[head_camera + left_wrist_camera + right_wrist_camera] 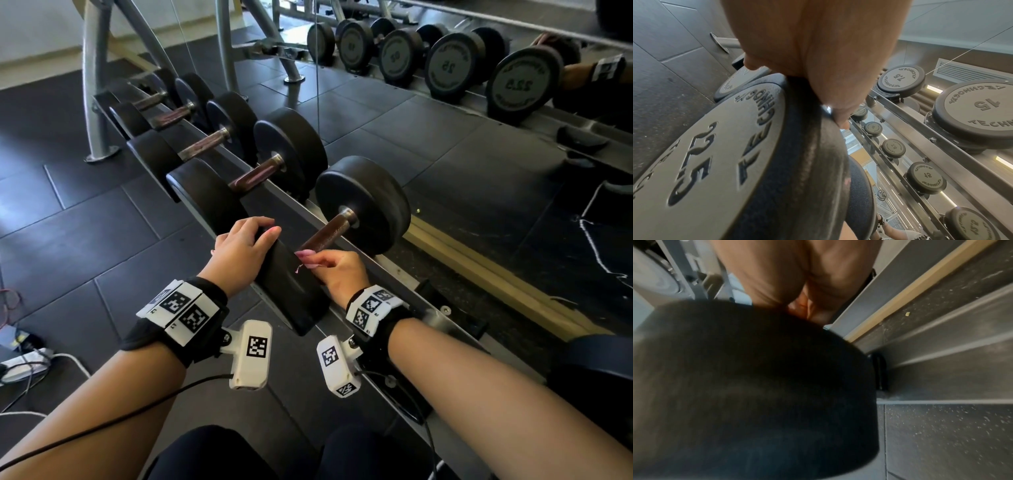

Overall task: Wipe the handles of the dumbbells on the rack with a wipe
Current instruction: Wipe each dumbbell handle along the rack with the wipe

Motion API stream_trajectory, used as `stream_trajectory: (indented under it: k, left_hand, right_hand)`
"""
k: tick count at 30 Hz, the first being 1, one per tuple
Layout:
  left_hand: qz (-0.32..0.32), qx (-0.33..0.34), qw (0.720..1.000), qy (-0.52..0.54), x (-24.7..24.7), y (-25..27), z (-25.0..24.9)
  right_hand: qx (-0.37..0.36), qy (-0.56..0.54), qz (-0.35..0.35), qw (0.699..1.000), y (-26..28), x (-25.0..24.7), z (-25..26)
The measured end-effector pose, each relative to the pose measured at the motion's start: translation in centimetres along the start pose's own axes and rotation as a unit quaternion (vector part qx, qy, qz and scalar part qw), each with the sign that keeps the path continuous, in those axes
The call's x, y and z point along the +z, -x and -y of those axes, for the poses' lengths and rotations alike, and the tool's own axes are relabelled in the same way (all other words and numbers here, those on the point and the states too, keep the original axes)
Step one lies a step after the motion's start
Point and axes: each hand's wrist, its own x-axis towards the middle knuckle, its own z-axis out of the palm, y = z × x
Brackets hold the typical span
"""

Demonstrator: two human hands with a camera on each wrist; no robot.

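The nearest black dumbbell lies on the rack rail (390, 266), its brown knurled handle (327, 234) between two round heads. My left hand (245, 237) grips the top of the near head (284, 291), thumb on the handle side and fingers over the outer face. In the left wrist view that hand (818, 48) sits on the head (715, 162) marked 22.5. My right hand (317, 262) pinches a small crumpled pink wipe (306, 257) against the near end of the handle. The right wrist view shows only the palm (797, 272) above the blurred head (756, 386).
Several more dumbbells (287, 150) with brown handles (253, 176) line the rail toward the far left. A mirror at right reflects numbered dumbbell heads (455, 65). A grey machine leg (92, 85) stands behind the rack. A power strip and cables (24, 363) lie on the floor at left.
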Motion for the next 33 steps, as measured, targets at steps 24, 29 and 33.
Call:
stream_trajectory:
  k: [24, 29, 33]
  left_hand:
    - [0.001, 0.013, 0.999, 0.034, -0.2, 0.6, -0.2]
    - [-0.017, 0.017, 0.997, 0.076, 0.0, 0.6, 0.3]
    - [-0.024, 0.027, 0.993, 0.116, 0.0, 0.6, 0.7]
  right_hand:
    - [-0.119, 0.163, -0.007, 0.979, -2.5, -3.7, 3.8]
    - [-0.308, 0.363, -0.011, 0.879, -5.7, -4.0, 7.4]
    - [-0.303, 0.565, 0.074, 0.764, -8.1, -3.3, 7.1]
